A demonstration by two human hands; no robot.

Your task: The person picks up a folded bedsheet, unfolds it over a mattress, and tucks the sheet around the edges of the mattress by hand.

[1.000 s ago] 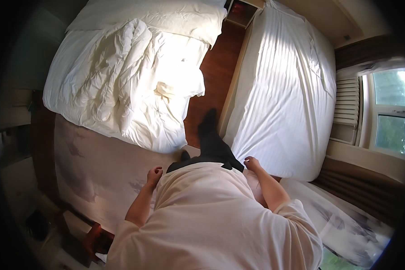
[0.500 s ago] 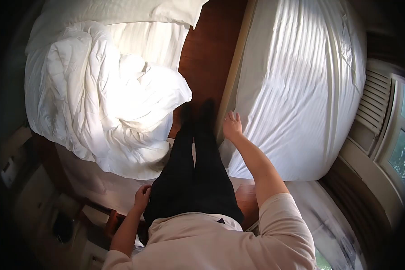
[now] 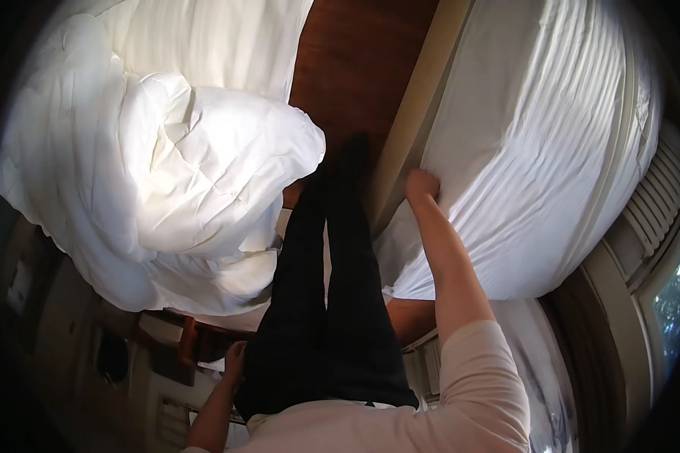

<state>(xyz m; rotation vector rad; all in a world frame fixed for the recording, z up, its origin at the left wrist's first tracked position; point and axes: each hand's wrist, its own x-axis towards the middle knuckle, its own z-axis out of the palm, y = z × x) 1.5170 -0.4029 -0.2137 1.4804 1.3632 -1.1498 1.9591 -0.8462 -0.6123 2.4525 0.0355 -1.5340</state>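
"Where's the white sheet (image 3: pixel 551 174)?"
"Spread just right of the pale bed rail (image 3: pixel 428 83)."
"And the right hand (image 3: pixel 423 184)?"
"At the sheet's edge near that rail, fingers curled in; whether they grip cloth, I can't tell."
"The left hand (image 3: pixel 236 361)?"
"Left of the rail, beside the black trousers (image 3: pixel 321 332); I can't tell its fingers' opening or hold."
"The crumpled duvet (image 3: pixel 204 166)?"
"Also left of the rail."

Your R hand (image 3: pixel 423 184) is out fwd & looks curled, fingertips hidden, w/ your R arm (image 3: pixel 455 264) nearly straight. Your L hand (image 3: pixel 236 361) hangs low at your L side, partly hidden, L arm (image 3: pixel 211 419) pointing down.
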